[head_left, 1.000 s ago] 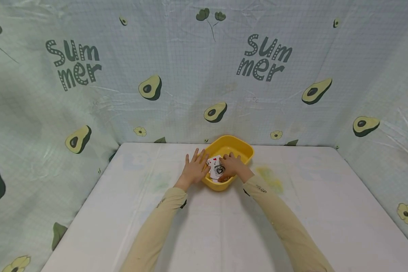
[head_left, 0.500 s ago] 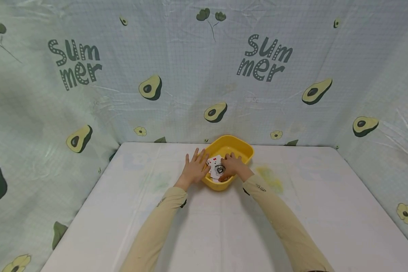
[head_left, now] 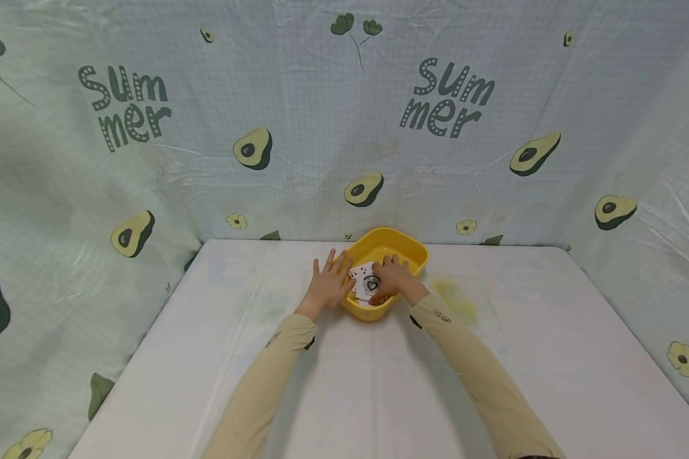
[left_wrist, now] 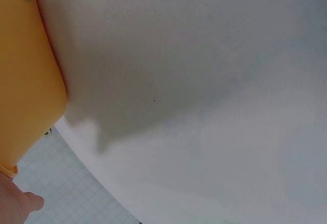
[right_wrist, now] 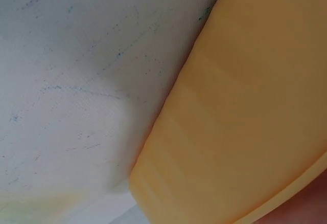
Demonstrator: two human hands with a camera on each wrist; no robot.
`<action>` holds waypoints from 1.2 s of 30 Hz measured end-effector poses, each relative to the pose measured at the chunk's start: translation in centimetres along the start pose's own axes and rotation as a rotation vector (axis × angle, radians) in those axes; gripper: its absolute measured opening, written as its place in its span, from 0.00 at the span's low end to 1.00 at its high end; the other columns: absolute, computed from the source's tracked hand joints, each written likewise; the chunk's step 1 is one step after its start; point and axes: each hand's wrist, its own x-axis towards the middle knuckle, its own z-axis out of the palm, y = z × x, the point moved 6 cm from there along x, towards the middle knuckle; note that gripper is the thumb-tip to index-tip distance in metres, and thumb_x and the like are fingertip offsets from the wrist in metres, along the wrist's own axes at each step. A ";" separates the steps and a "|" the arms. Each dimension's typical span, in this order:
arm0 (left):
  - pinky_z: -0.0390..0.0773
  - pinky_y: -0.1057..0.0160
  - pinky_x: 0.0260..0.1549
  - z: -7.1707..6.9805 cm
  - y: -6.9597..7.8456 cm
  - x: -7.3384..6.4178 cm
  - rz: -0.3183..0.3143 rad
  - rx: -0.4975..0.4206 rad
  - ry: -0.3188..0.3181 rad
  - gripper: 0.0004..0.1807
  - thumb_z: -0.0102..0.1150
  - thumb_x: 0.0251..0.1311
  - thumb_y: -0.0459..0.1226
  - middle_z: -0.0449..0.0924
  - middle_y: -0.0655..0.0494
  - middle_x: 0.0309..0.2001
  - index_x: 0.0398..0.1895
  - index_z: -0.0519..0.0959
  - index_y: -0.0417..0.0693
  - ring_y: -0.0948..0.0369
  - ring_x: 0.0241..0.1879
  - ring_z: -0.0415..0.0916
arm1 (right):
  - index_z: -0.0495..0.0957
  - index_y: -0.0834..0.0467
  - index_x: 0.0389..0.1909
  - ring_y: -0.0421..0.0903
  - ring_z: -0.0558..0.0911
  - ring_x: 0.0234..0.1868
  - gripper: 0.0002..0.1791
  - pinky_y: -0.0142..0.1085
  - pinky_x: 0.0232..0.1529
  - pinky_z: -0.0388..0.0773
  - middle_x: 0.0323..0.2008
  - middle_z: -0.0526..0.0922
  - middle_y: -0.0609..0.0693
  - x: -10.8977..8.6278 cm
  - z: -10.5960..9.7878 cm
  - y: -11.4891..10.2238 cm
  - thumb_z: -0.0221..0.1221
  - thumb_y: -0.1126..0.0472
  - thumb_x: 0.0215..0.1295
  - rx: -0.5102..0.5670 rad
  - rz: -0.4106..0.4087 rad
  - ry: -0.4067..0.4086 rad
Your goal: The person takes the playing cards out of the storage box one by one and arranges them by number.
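Note:
A yellow plastic basin [head_left: 416, 254] stands at the back middle of the table. Inside it lie white playing cards [head_left: 360, 280], the top ones showing red hearts and a round black heart emblem. My left hand [head_left: 328, 287] rests on the basin's left rim with its fingers spread. From the right, my right hand [head_left: 395, 279] reaches over the rim into the basin. Its thumb and forefinger curve around the emblem card, and its fingertips are hidden, so I cannot tell whether it grips the cards. In the right wrist view, the basin's outer wall [right_wrist: 230, 111] fills the right side.
A white tabletop [head_left: 344, 389] with faint yellow and blue stains spreads around the basin. Right behind the basin, a cloth backdrop [head_left: 298, 95] printed with avocados and lettering rises from the table's back edge.

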 end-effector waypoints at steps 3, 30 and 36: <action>0.40 0.39 0.63 0.0 0.0 0.0 0.000 -0.002 -0.004 0.30 0.31 0.66 0.51 0.40 0.54 0.71 0.69 0.48 0.52 0.52 0.71 0.31 | 0.61 0.55 0.62 0.58 0.61 0.56 0.50 0.59 0.59 0.55 0.55 0.66 0.60 -0.1 -0.3 0.1 0.65 0.36 0.37 0.010 0.007 0.005; 0.40 0.39 0.63 0.3 -0.1 0.3 -0.006 0.003 -0.004 0.30 0.31 0.66 0.51 0.41 0.54 0.71 0.69 0.49 0.52 0.51 0.71 0.31 | 0.59 0.58 0.64 0.59 0.59 0.58 0.51 0.60 0.57 0.57 0.58 0.63 0.59 -1.4 -2.6 0.6 0.66 0.40 0.39 -0.047 -0.043 0.187; 0.41 0.39 0.63 0.2 -0.1 0.2 -0.006 0.003 -0.008 0.30 0.31 0.66 0.51 0.41 0.53 0.71 0.69 0.48 0.53 0.51 0.71 0.31 | 0.59 0.57 0.63 0.59 0.58 0.59 0.49 0.61 0.55 0.58 0.58 0.62 0.58 -2.2 -3.2 0.9 0.67 0.42 0.39 -0.025 -0.062 0.233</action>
